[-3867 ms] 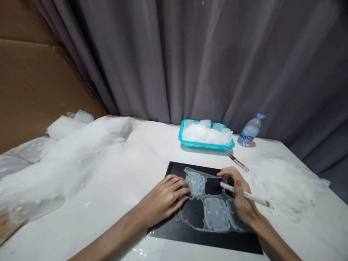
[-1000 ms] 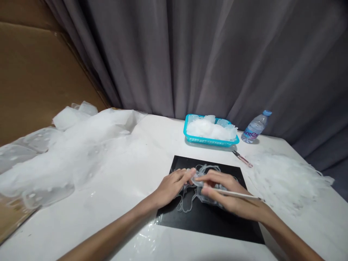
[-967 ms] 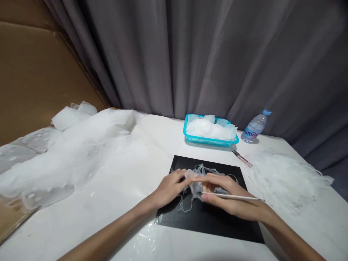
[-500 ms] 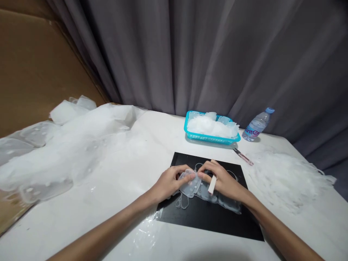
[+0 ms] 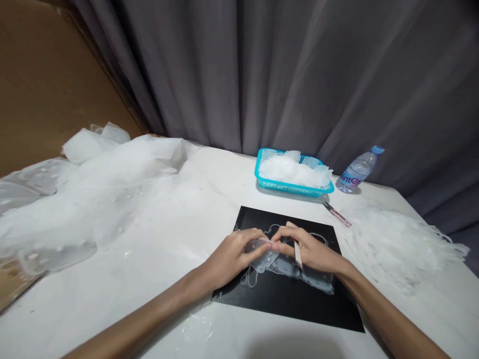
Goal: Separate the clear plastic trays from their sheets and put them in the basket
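Note:
My left hand (image 5: 241,253) is closed in a pinch on the edge of a sheer white dotted fabric piece (image 5: 264,261). Against its fingertips, my right hand (image 5: 309,249) pinches at the same edge. A flat pale stick-like tool (image 5: 298,255) is also held in the right hand, passing between its fingers; what its far end is I cannot tell. Below the hands, the dotted fabric stretches to the right over a black board (image 5: 284,306). Thin looped trimmings (image 5: 250,277) lie by the left hand. The exact pinch point is hidden by the fingers.
Behind the board stands a blue basket (image 5: 295,187) heaped with white fabric pieces. Beside it are a water bottle (image 5: 359,170) and pink-handled snips (image 5: 338,215). Stringy white scraps (image 5: 404,249) pile up at right. Sheer fabric (image 5: 86,199) covers the left, near a cardboard box (image 5: 45,75).
Both hands' fingertips have come together at the fabric's edge, and the left hand now covers more of the piece. The pale tool has tilted in the right hand. The view has shifted slightly.

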A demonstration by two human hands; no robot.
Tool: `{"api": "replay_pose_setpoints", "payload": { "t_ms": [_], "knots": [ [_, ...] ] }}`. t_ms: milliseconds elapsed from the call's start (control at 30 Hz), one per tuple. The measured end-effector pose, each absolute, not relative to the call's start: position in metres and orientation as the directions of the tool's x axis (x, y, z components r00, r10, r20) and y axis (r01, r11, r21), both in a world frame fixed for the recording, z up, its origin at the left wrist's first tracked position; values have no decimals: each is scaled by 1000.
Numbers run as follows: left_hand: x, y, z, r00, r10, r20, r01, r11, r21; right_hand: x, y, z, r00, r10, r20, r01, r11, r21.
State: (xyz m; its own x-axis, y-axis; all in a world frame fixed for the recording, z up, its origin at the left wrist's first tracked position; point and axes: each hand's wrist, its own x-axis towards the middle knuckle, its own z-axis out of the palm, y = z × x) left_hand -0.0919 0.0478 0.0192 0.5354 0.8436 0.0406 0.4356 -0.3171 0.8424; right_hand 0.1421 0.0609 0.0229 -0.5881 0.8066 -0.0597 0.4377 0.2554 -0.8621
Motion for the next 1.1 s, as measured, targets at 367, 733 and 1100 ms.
{"api": "replay_pose_setpoints", "payload": {
  "t_ms": [367,733,1100],
  "knots": [
    [-94,42,25,518,850,-91,466,-192,864,137,60,17,-451,883,133,307,293,-905],
    [-93,36,29,633,772,57,436,-417,797,130,58,10,-421,890,177,486,386,-784],
    [-97,45,36,608,760,-229,52,249,967,148,75,6,-124,865,487,751,403,-524]
  ]
}}
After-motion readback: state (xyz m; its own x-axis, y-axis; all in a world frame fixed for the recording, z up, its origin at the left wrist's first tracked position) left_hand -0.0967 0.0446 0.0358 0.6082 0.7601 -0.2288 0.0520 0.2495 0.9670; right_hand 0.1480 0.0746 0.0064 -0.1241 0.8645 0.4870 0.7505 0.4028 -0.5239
